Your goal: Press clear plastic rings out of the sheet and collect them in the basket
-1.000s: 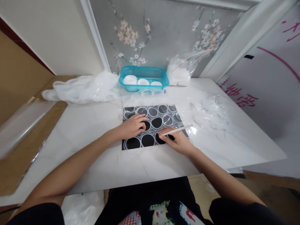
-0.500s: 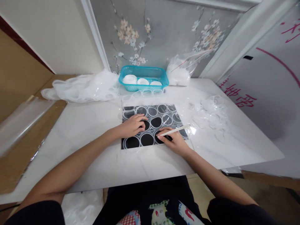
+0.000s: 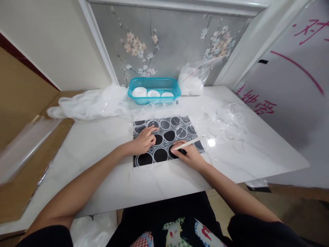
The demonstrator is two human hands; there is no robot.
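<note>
A black sheet (image 3: 160, 155) under a clear film printed with pale rings lies flat on the white table. My left hand (image 3: 144, 140) rests on its left part, fingers partly curled and apart, with no object visible in it. My right hand (image 3: 189, 156) rests on the sheet's right front part, closed around a slim white stick-like tool (image 3: 189, 142). The tool slants up to the right. Its lower end is by my fingertips over one of the rings, and its exact kind is unclear.
Behind the sheet stands a turquoise basket (image 3: 154, 100) holding several white round pieces. Ring-cut clear film (image 3: 95, 103) is heaped at the left, loose clear scraps (image 3: 228, 123) lie at the right, and a clear bag of white material (image 3: 191, 82) stands at the back.
The camera view has shifted a little, so the scene sits slightly left. Both hands stay almost in place on the sheet, and the right hand still holds the white tool.
</note>
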